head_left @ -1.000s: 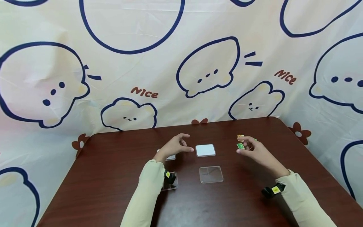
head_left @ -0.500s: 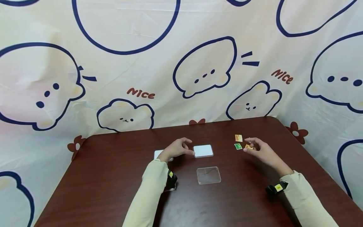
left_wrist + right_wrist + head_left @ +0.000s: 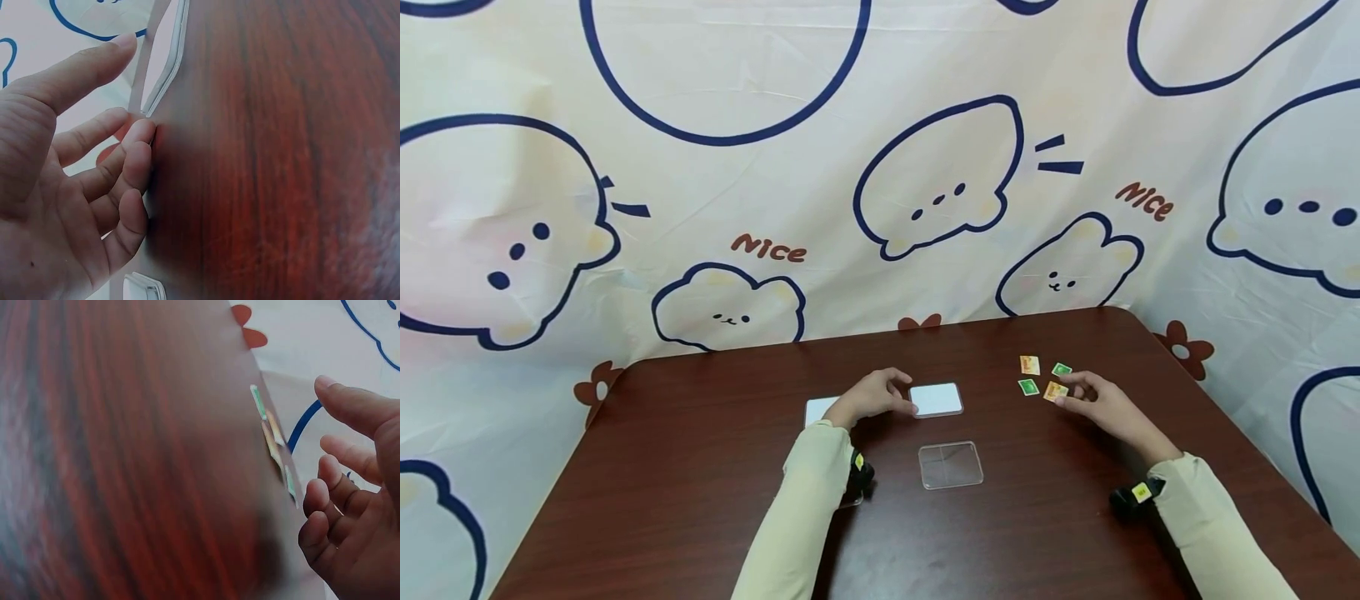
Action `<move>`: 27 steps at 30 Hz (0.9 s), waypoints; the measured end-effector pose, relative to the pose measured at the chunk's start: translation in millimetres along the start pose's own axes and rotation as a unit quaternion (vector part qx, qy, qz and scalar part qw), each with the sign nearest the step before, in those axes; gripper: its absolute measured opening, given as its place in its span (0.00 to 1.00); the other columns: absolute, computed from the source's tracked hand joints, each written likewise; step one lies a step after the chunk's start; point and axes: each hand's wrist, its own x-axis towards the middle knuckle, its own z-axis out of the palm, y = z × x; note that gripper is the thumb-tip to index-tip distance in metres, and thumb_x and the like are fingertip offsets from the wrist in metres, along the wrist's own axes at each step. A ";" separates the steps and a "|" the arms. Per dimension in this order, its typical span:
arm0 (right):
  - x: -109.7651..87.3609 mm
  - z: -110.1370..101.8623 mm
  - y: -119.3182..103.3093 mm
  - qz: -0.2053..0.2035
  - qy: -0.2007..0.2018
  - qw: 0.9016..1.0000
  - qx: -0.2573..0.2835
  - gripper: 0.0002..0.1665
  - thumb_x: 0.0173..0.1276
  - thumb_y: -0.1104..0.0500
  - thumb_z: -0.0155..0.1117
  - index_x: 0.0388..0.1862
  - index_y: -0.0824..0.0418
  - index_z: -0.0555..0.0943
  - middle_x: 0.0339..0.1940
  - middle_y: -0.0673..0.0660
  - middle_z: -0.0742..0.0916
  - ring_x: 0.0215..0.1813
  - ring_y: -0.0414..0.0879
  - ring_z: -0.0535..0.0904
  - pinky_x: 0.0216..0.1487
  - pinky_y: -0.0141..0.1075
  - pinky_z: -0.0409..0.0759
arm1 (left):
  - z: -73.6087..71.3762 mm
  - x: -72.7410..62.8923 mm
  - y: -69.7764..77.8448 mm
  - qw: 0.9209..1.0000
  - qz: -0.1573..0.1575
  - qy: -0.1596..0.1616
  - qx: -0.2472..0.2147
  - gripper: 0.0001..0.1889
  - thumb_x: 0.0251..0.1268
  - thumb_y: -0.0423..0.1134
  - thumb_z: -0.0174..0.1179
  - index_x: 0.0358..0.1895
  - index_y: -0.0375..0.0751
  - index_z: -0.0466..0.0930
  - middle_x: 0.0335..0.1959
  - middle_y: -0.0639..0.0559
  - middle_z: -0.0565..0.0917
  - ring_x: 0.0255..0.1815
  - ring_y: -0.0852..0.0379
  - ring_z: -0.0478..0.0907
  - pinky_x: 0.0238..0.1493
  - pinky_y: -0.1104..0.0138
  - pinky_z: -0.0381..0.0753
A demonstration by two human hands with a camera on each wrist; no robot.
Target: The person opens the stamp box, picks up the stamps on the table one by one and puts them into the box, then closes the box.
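My left hand is beside a flat rectangular case with a white face, its thumb and fingertips near the case's left edge. In the left wrist view the fingers are loosely bent, the thumb stands apart, and nothing is held. A second white-faced case lies partly hidden behind that hand. My right hand hovers with relaxed fingers just right of an orange picture square; the right wrist view shows nothing between thumb and fingers. Grouped with it are another orange square and two green squares, one left, one behind.
A clear, shallow plastic case lies nearer on the dark wood table. Another clear case is mostly hidden under the left wrist camera. A patterned cloth hangs along the table's back and sides.
My right hand has drawn back to the right, uncovering the orange and green squares that it hid. My left hand has shifted slightly right relative to the white-faced case. The head view has turned a little.
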 end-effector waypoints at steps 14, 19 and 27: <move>16.8 1.4 10.0 0.022 -0.014 0.999 -0.018 0.35 0.65 0.47 0.66 0.61 0.69 0.72 0.33 0.54 0.72 0.36 0.47 0.68 0.37 0.36 0.65 | 1.0 5.2 -3.9 1.000 -0.004 -0.006 0.003 0.29 0.51 0.43 0.73 0.58 0.42 0.75 0.32 0.51 0.75 0.30 0.56 0.69 0.34 0.67 0.69; 20.5 0.9 12.5 0.027 -0.032 0.998 -0.040 0.37 0.64 0.45 0.66 0.62 0.70 0.72 0.33 0.55 0.73 0.38 0.47 0.69 0.38 0.38 0.65 | 2.6 6.8 -4.0 1.000 -0.004 -0.002 0.017 0.28 0.50 0.43 0.74 0.56 0.42 0.76 0.33 0.51 0.74 0.32 0.56 0.69 0.36 0.67 0.69; 21.8 2.6 11.2 0.027 -0.037 0.997 -0.060 0.38 0.63 0.44 0.67 0.62 0.68 0.72 0.33 0.55 0.73 0.37 0.48 0.69 0.38 0.39 0.64 | 5.3 4.2 -4.0 1.000 -0.011 0.007 0.023 0.29 0.49 0.43 0.74 0.56 0.45 0.76 0.33 0.51 0.74 0.32 0.56 0.69 0.36 0.66 0.69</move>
